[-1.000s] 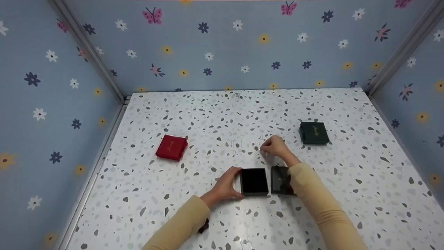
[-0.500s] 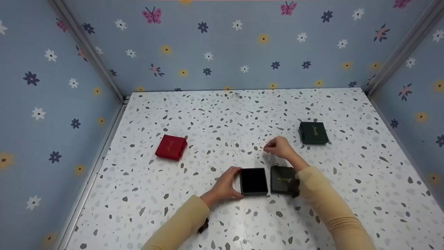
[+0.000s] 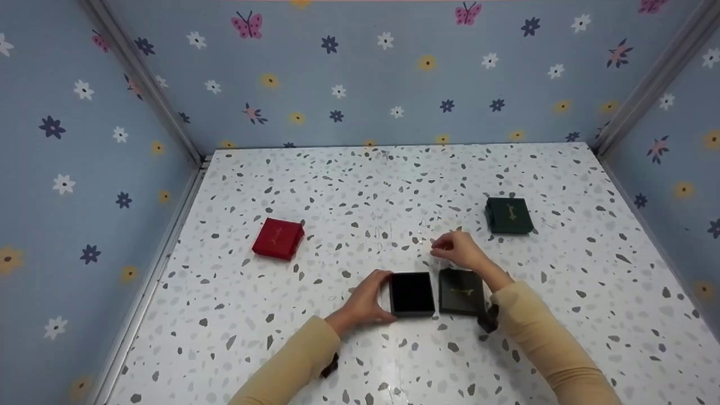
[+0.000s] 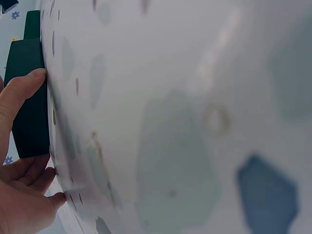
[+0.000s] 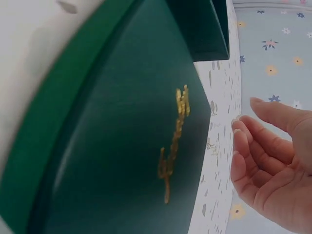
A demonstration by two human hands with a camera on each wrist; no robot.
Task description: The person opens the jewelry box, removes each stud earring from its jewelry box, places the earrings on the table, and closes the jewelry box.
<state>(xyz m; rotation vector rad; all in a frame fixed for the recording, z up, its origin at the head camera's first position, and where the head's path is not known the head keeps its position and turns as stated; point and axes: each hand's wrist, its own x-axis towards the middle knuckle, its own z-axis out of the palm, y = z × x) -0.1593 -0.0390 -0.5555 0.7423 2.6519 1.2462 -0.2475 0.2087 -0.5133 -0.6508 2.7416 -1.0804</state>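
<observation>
My left hand (image 3: 363, 301) grips a dark green jewelry box base (image 3: 412, 294) by its left side, thumb at the near edge and fingers at the far edge. Its black-lined inside faces up. Beside it on the right lies the green box lid (image 3: 461, 306), gold lettering upward. Over the table just beyond the lid is my right hand (image 3: 458, 247), holding nothing visible. In the right wrist view its fingers (image 5: 261, 146) are loosely bent and the thumb stands apart. Thin, fine jewelry pieces (image 3: 378, 232) lie beyond the box, too small to identify.
A red jewelry box (image 3: 278, 239) stands closed at the left of the speckled table (image 3: 337, 185). Another closed green box (image 3: 509, 215) is at the right. Flowered blue walls (image 3: 360, 73) enclose the back and both sides.
My right hand has moved right and slightly nearer, its thumb and fingertips parting. More of the lid shows now. My left hand and the box base have stayed put.
</observation>
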